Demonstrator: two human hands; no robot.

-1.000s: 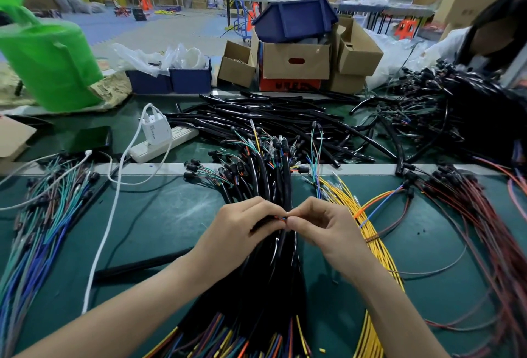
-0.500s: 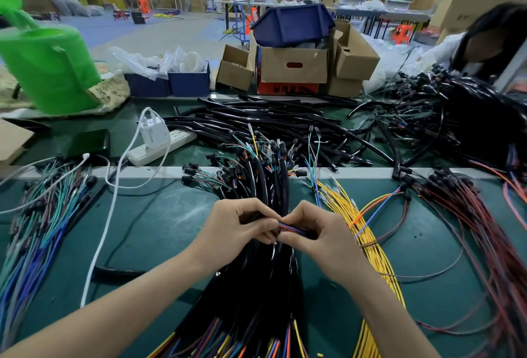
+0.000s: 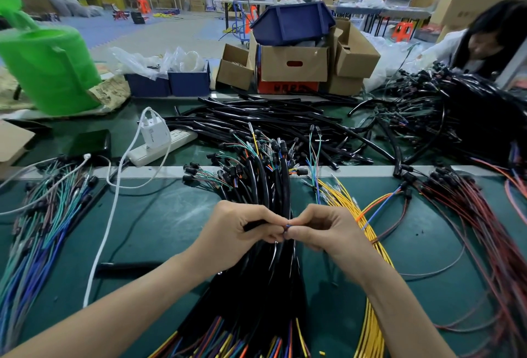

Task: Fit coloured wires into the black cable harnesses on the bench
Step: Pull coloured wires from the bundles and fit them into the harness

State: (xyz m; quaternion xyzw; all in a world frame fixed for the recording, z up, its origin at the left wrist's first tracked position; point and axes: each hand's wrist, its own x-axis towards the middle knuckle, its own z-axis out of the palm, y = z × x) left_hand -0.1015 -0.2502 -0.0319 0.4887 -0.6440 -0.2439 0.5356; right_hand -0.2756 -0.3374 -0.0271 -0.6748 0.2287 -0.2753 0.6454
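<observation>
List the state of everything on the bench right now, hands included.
Left hand, grips black sleeve.
Right hand, pinches coloured wire ends at the sleeve's mouth.
Harness bundle, lying flat under both hands.
Yellow wires, bundled with a tie.
Charger, plugged into power strip.
Blue bin, upturned on cardboard box.

Where the coloured wires [image 3: 287, 226] go into the black harness [image 3: 252, 225] is basically invisible, since the fingers of the left hand [image 3: 236, 232] and right hand [image 3: 328, 232] are curled right over it. The harness pile [image 3: 265, 295] on the counter runs off the edge at 6 o'clock (wire ends chopped). The green bin [image 3: 48, 69] at 10 is cropped, and so is the person [image 3: 490, 41] at 2. Print on the red box [image 3: 288, 87] at 12 is too blurry to read.
</observation>
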